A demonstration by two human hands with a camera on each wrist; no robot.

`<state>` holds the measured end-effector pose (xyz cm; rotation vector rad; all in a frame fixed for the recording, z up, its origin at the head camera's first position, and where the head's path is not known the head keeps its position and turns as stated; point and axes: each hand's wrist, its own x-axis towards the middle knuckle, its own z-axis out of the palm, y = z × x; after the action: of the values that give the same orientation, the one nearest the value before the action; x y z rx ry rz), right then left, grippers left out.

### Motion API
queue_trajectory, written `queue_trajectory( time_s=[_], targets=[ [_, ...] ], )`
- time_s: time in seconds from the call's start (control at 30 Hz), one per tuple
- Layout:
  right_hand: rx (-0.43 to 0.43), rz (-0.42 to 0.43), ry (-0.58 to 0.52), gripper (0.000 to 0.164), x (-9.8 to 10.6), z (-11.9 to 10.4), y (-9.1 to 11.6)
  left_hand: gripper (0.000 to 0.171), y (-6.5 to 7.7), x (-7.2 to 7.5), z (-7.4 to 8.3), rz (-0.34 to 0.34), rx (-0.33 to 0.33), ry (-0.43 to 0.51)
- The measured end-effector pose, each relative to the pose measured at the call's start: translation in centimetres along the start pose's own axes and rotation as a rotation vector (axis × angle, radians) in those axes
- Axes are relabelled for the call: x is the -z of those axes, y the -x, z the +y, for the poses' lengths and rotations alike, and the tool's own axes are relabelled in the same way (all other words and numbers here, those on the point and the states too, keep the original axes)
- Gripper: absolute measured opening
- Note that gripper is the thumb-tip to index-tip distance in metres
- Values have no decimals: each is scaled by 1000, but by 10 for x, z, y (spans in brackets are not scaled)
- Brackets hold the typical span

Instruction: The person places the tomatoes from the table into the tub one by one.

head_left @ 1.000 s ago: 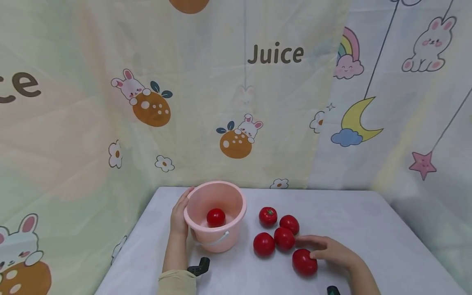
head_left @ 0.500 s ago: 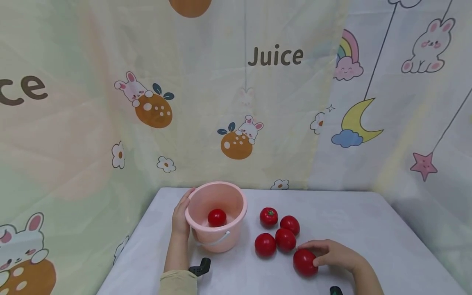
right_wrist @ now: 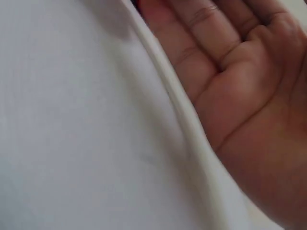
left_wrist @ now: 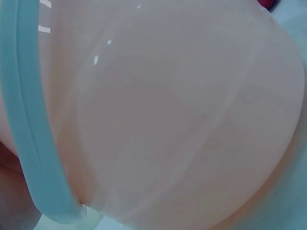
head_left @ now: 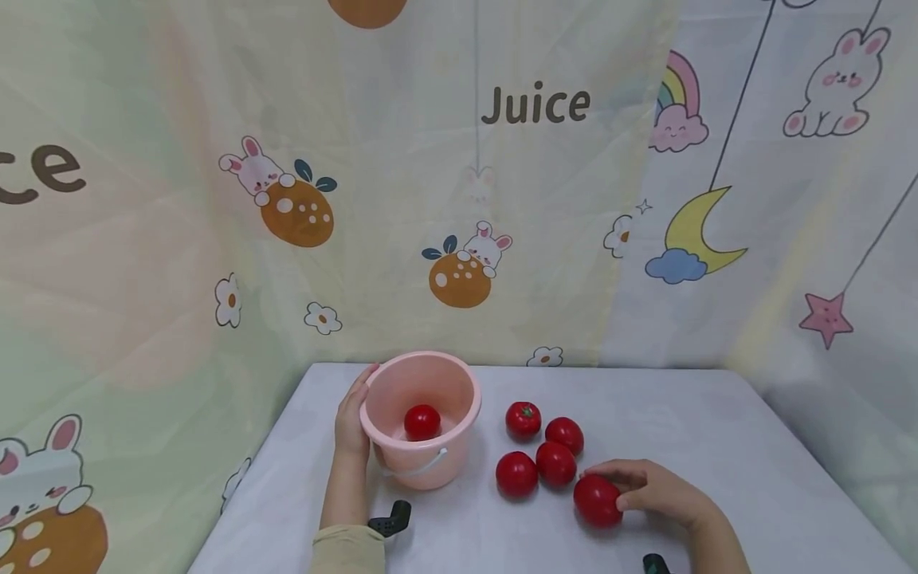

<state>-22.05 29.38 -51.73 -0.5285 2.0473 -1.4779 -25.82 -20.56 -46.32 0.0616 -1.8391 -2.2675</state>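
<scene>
The left grip (head_left: 351,420) points forward; the right grip (head_left: 654,488) reaches leftward, partly curled.

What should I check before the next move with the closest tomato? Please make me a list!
1. Right grip on the closest tomato: ok, it pinches it.
2. Closest tomato lifted off the table: cannot tell.
3. Left grip at the pink bucket: ok, it rests against the outer side.
4. Bucket handle out of the way: ok, it hangs in front, below the rim.
5. Room inside the bucket: ok, only one tomato shows in there.
6. Straight way along the table to the bucket: not ok, other tomatoes sit between. Going over them might work better.
</scene>
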Motion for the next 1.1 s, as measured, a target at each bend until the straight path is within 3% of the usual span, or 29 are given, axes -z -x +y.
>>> queue_trajectory(
  time_s=[0.23,0.67,0.83,1.1],
  targets=[
    [-1,91,-36,55,2,-16,-1,42,-1,1,1,-4,-7,0],
    [85,242,136,57,13,-66,-20,41,1,1,1,-7,-21,-8],
    [155,262,181,58,18,-83,-28,41,0,2,1,-10,-13,6],
    [256,229,196,59,19,-119,-46,40,1,1,1,5,-3,-19]
  ],
)
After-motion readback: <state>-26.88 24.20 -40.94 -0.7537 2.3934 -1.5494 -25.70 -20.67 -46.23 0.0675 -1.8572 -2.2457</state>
